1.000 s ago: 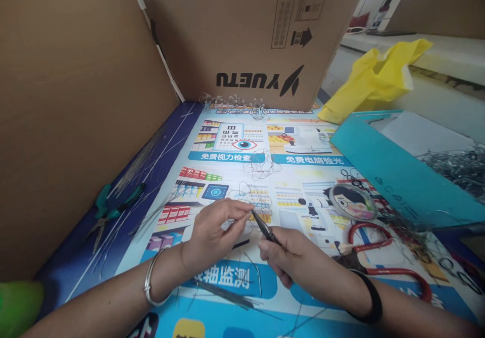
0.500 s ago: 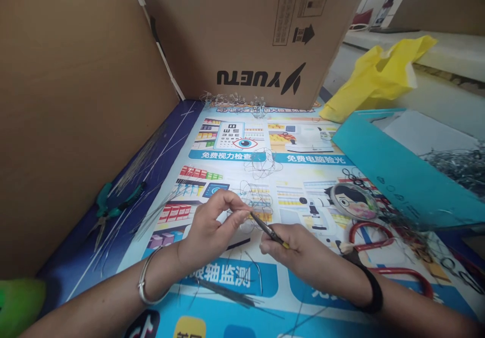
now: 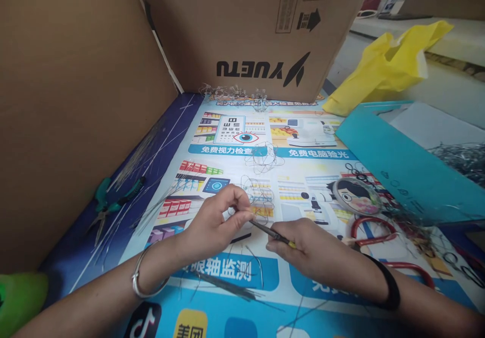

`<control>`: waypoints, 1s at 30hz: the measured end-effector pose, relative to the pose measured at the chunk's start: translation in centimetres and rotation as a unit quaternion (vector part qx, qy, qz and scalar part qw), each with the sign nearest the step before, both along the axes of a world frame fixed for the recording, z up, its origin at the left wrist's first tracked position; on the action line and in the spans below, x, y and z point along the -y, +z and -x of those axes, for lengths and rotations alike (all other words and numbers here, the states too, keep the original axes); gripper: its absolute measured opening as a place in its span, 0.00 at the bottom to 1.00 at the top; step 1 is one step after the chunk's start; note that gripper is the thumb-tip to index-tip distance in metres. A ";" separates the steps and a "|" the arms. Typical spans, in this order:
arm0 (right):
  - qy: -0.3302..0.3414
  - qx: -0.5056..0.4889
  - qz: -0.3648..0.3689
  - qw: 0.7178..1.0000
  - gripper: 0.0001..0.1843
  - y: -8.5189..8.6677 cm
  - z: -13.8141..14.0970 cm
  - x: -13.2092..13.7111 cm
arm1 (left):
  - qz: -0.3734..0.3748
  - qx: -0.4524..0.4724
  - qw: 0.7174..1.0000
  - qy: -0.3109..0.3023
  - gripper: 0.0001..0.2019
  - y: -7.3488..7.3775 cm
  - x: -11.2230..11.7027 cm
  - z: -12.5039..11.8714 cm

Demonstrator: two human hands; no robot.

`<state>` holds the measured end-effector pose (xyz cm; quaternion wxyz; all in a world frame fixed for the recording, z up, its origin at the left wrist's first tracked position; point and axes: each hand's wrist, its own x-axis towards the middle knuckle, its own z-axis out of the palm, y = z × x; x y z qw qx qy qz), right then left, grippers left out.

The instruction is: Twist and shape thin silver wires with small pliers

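Note:
My left hand (image 3: 222,216) is closed in a pinch, thumb against forefinger, on a thin wire that is mostly hidden by the fingers. The dark, slim tips of a pair of pliers (image 3: 273,234) meet those fingertips. My right hand (image 3: 303,242) is wrapped around the pliers, with a bit of yellow showing at the grip. Just behind the pinch, fine wire loops (image 3: 261,196) lie on the printed sheet (image 3: 282,176). Below the hands rests a bundle of straight wires (image 3: 227,287).
Teal-handled pliers (image 3: 109,206) and loose wires lie at left. Cardboard (image 3: 242,35) walls the back and left. At right are a round clear container (image 3: 356,196), a red-handled tool (image 3: 373,229), a teal box (image 3: 382,156) of wire and a yellow bag (image 3: 382,73).
My right hand and the pliers have shifted slightly to the right, and the pliers lie a little flatter. The left hand keeps its pinch. The view has tilted slightly.

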<state>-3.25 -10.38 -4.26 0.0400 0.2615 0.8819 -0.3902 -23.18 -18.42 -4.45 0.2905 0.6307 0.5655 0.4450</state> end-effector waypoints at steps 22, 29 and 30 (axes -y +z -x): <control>-0.079 -0.040 0.066 0.994 0.18 -0.5 0.8 1.2 | -0.018 0.183 0.976 0.117 0.03 -0.9 0.2 -1.7; -0.088 -0.069 0.111 0.988 0.17 -0.4 0.7 1.3 | -0.051 0.133 0.980 0.137 0.02 -0.9 0.1 -1.6; -0.088 -0.075 0.120 0.986 0.16 -0.3 0.6 1.2 | -0.056 0.125 0.980 0.141 0.02 -0.9 0.1 -1.5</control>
